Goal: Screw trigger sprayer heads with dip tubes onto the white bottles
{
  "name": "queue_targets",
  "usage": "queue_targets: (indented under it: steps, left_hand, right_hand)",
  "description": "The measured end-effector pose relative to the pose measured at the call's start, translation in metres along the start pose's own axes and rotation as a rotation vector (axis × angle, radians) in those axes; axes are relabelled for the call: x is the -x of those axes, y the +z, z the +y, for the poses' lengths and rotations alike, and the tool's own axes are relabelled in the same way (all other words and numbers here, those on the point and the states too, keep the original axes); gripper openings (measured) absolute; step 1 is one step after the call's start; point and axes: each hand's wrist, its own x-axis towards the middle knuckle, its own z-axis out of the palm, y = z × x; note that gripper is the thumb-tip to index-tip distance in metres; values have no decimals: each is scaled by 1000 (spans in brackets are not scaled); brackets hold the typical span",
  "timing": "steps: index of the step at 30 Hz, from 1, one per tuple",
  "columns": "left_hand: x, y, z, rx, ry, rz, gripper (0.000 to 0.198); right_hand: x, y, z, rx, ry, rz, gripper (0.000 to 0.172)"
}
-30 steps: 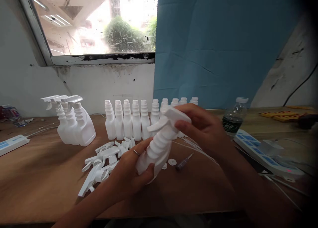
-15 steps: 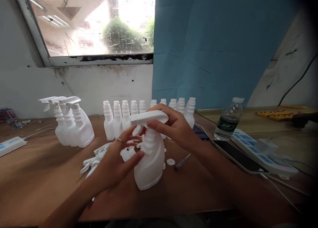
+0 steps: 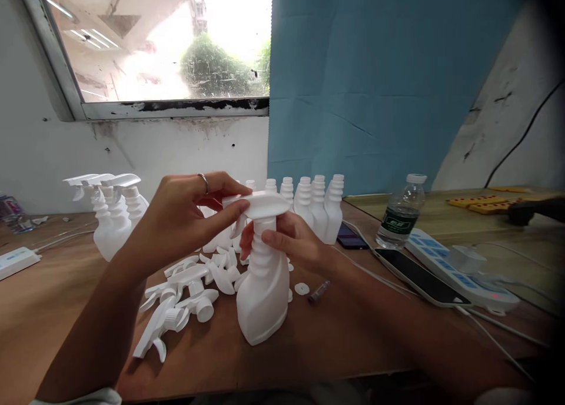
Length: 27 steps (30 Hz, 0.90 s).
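Note:
A white spray bottle (image 3: 262,293) stands upright near the front of the table, with a white trigger sprayer head (image 3: 267,205) on its neck. My left hand (image 3: 198,216) pinches the nozzle end of that head between thumb and fingers. Lower down, my right hand (image 3: 293,240) is wrapped round the collar and neck of the bottle, its fingers partly hidden behind. Loose white trigger heads (image 3: 194,287) lie in a pile left of the bottle. To its right are a small white disc (image 3: 302,289) and a small slim tool (image 3: 318,291).
Behind my hands stands a row of white bottles without heads (image 3: 318,202). Several bottles with heads (image 3: 115,216) stand at left, partly behind my left arm. At right are a water bottle (image 3: 399,216), a phone (image 3: 421,275) and a power strip (image 3: 463,269) with cables.
My left hand has risen from beside the bottle's neck to the nozzle end of the head. My right hand has slid down from the head's top to the collar.

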Motion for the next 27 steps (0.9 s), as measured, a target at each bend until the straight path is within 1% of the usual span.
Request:
queue_targets:
  steps: [2,6,9,11,14,18,22,23,27]
  left_hand:
    - [2,-1,-3,24,1,-1,17]
    - [2,-7,-5,46,15,-33,15]
    - [1,-10,-5,15,46,-38,16]
    - [-1,-11,-5,-8,54,-64,15]
    - [-1,-13,-7,-12,56,-94,16]
    - [0,-17,-12,6,87,-117,14]
    - [-1,-19,-17,52,98,-148,13]
    - [-1,-19,-17,72,97,-164,12]
    - [-3,-19,-16,162,92,-205,8]
  right_hand:
    - [1,-3,3,-51,40,-84,34]
    - [-5,-2,7,-114,51,-127,28]
    - [-12,5,14,-165,27,-188,23]
    - [-14,11,21,-231,-13,-218,23]
    - [-16,19,30,-364,-52,-226,28]
    - [-15,25,35,-479,-30,-252,32]
    - [-14,27,35,-451,-32,-214,22]
    - [-14,27,36,-435,-40,-209,22]
    - [-13,26,37,-470,-79,-233,36]
